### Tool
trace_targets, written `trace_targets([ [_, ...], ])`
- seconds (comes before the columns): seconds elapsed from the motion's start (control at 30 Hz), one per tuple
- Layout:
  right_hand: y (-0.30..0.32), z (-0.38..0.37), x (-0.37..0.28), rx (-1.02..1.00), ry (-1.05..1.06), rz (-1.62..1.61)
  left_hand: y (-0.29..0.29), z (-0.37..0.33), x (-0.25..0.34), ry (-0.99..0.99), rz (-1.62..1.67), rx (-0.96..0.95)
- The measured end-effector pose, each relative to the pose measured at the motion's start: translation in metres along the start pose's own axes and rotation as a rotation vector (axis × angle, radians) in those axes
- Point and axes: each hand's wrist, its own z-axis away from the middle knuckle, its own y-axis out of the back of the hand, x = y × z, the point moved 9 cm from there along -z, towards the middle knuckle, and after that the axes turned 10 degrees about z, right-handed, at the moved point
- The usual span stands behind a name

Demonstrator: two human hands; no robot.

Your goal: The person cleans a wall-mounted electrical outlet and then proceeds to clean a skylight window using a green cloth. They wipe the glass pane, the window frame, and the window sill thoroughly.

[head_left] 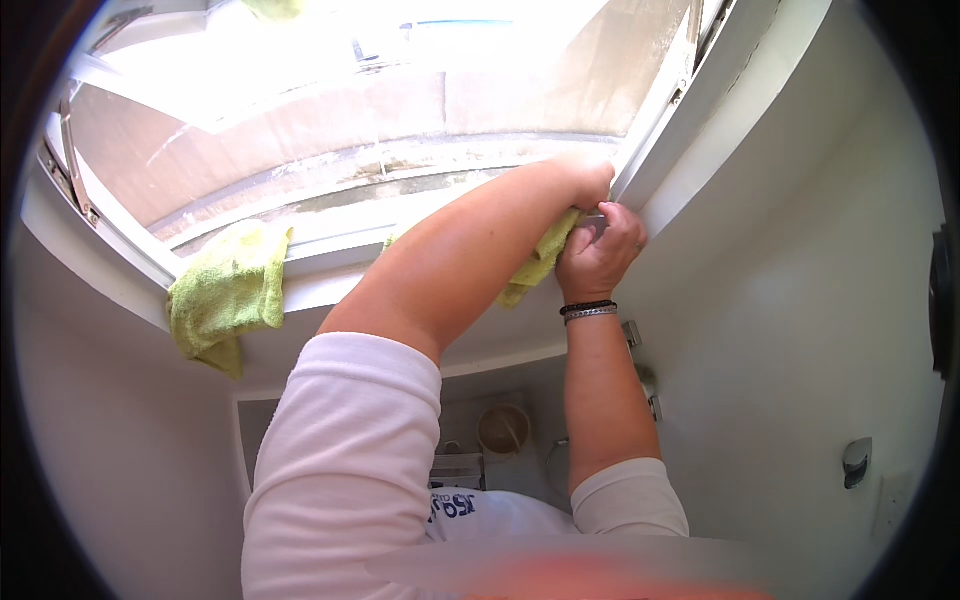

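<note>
My left arm reaches across to the right-hand lower corner of the window frame. There my left hand (590, 182) is closed, with a yellow-green cloth (545, 262) coming out from under it and hanging over the sill. Just below, my right hand (603, 250) has its fingers curled at the same corner, beside the cloth's edge. Whatever its fingertips grip is too small to make out. My left forearm hides part of the cloth. A second yellow-green cloth (228, 298) drapes over the sill at the left.
The window sash (685, 60) stands open on metal hinge arms, with a pale wall outside. Below the white sill (315, 285) are a round brown bucket (503, 430) and metal fittings (630, 335). On the right wall sits a chrome fitting (857, 462).
</note>
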Motion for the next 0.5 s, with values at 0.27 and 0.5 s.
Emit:
trace_targets([
  [0.27,-0.001,-0.003,-0.003,-0.027,0.024,0.021,0.003,0.016,-0.015,0.038,-0.083,0.001],
  [0.5,0.003,-0.004,-0.008,-0.021,0.059,0.069,0.044,0.135,-0.087,0.229,-0.052,-0.021],
])
